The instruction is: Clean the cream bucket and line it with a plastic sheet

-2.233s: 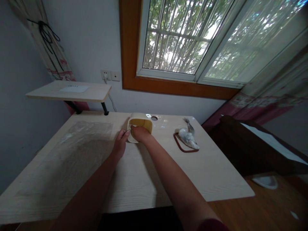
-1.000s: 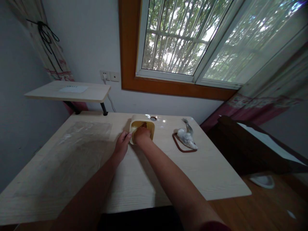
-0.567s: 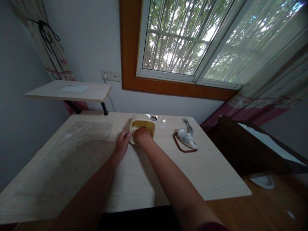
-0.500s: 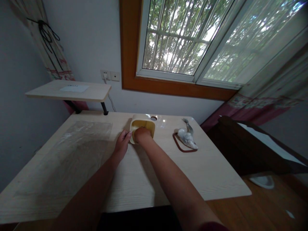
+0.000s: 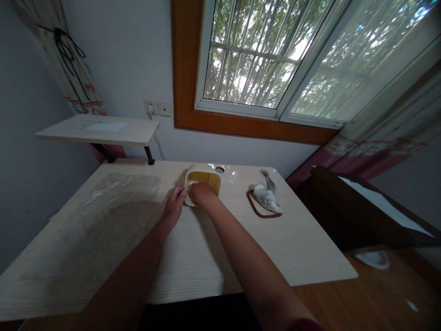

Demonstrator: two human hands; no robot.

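A small cream-coloured tub with a yellowish inside stands near the back of the table. My left hand grips its left rim, with the thumb on the edge. Inside the tub is my right hand, its fingers curled down and hidden by the hand itself, so what they hold cannot be made out. Off to the right lies a white bundle, apparently a tied plastic bag, on or beside a brown rounded frame-like rim.
A clear plastic sheet covers the table's left part. A raised shelf with a paper label stands at the back left. Behind the tub is a cable hole. A dark piece of furniture is right of the table.
My right hand has shifted very slightly within the tub. My left hand keeps its place on the rim, and the view has drifted a little.
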